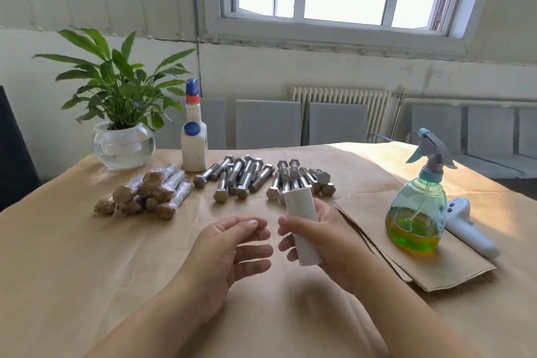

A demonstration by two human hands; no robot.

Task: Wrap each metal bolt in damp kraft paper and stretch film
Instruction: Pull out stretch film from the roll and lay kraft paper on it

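My right hand (325, 244) holds a white roll of stretch film (302, 221) upright above the table. My left hand (232, 244) hovers just left of the roll, thumb and forefinger pinched together near its edge; whether film is between them I cannot tell. Behind the hands lies a pile of bare metal bolts (250, 176). A heap of bolts wrapped in kraft paper and film (145, 193) lies at the left. A stack of cut kraft paper sheets (436, 267) lies at the right, under a spray bottle (418, 206) holding green liquid.
Kraft paper covers the table (87, 270). A potted plant in a glass bowl (123, 142) and a white bottle with blue cap (194, 136) stand at the back left. A white handheld device (467, 229) lies beside the spray bottle. Grey chairs stand behind the table.
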